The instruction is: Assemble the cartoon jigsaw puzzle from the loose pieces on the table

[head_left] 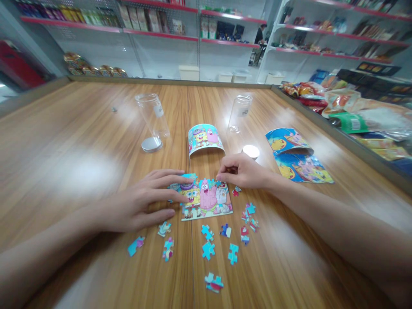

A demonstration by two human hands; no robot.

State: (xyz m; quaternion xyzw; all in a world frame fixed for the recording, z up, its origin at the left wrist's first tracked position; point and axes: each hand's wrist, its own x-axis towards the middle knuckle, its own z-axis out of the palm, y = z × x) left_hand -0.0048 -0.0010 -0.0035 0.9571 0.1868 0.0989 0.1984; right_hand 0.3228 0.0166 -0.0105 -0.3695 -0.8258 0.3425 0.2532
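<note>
A partly assembled cartoon jigsaw puzzle (pixel 210 199) lies flat on the wooden table in front of me, its top edge uneven. My left hand (pixel 144 197) rests with spread fingers over the puzzle's left side, fingertips touching it. At the upper right edge, my right hand (pixel 240 169) pinches a small blue puzzle piece (pixel 218 183) against the puzzle. Several loose pieces lie nearer to me, among them a light-blue piece (pixel 208 250), a blue and purple piece (pixel 135 246) and a red and white piece (pixel 244 235). A curved picture card (pixel 206 138) stands just beyond the puzzle.
Two clear jars, a left jar (pixel 152 116) and a right jar (pixel 240 113), stand farther back. Near them lie a silver lid (pixel 152 144) and a second lid (pixel 251 151). Blue picture cards (pixel 301 165) sit at right. Packaged snacks (pixel 354 111) lie beyond the table's right edge.
</note>
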